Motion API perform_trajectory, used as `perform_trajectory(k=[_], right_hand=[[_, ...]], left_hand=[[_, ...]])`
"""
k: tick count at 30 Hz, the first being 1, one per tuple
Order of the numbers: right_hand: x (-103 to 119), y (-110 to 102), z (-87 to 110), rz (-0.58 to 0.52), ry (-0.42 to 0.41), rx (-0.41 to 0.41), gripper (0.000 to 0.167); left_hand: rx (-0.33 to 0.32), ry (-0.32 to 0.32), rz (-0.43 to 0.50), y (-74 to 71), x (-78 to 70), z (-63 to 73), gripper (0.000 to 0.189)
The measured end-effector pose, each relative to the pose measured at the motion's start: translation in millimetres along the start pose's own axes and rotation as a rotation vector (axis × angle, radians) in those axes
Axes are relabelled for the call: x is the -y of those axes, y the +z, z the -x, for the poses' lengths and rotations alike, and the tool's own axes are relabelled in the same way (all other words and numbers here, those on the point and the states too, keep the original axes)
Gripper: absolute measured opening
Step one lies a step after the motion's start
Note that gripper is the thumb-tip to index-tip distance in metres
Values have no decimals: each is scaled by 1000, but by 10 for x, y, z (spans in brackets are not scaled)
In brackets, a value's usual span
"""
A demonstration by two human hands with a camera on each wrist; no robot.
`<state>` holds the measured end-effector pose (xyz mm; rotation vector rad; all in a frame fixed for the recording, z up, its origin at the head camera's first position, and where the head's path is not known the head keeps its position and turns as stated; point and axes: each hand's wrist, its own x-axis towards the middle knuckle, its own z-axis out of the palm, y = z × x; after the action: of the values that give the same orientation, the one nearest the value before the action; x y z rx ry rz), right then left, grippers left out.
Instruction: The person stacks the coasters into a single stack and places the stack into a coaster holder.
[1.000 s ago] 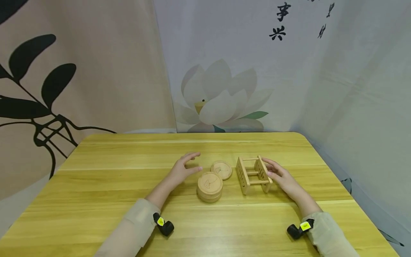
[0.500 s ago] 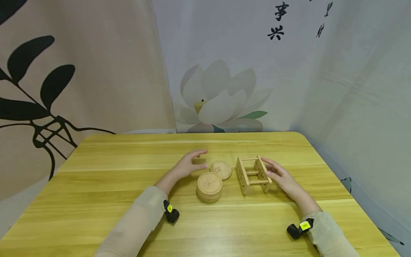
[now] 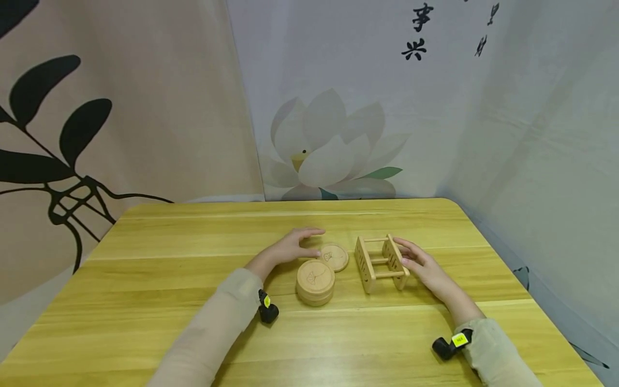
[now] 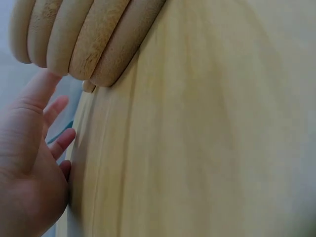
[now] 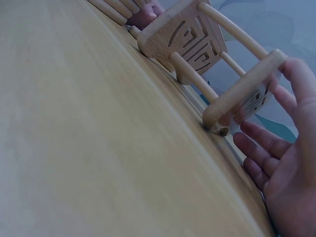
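Round wooden coasters, each top engraved with a leaf-like line drawing, sit mid-table: a stack (image 3: 315,279) in front and a lone flat coaster (image 3: 335,257) behind it. My left hand (image 3: 289,248) reaches over from the left, fingers extended and spread, thumb tip at the lone coaster's left edge. In the left wrist view the stack (image 4: 81,37) hides part of that hand (image 4: 22,158). To the right stands a wooden coaster rack (image 3: 379,260) with cut-out side panels joined by rods. My right hand (image 3: 425,267) touches its right panel from outside with relaxed fingers.
All of this rests on a light wooden table (image 3: 159,258). A printed cloth backdrop (image 3: 193,107) hangs behind its far edge. Black wrist cameras (image 3: 267,309) are strapped over both sleeves.
My left hand has moved rightward and farther from me, from the left of the stack to the lone coaster. My right hand and the rack stay as they were.
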<state>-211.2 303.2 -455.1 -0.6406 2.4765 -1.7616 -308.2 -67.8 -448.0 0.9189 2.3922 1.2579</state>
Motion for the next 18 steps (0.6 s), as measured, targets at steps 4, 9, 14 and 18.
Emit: perform_trajectory(k=[4, 9, 14, 18], right_hand=[[3, -3, 8, 2, 3, 3, 50], [14, -9, 15, 8, 11, 7, 50], [19, -8, 13, 16, 6, 1, 50], [9, -10, 11, 19, 8, -1, 50]], left_hand=[[38, -10, -46, 7, 21, -83, 65], [104, 10, -95, -16, 5, -151, 67], [168, 42, -139, -38, -7, -186, 67], [193, 30, -168, -49, -21, -193, 65]])
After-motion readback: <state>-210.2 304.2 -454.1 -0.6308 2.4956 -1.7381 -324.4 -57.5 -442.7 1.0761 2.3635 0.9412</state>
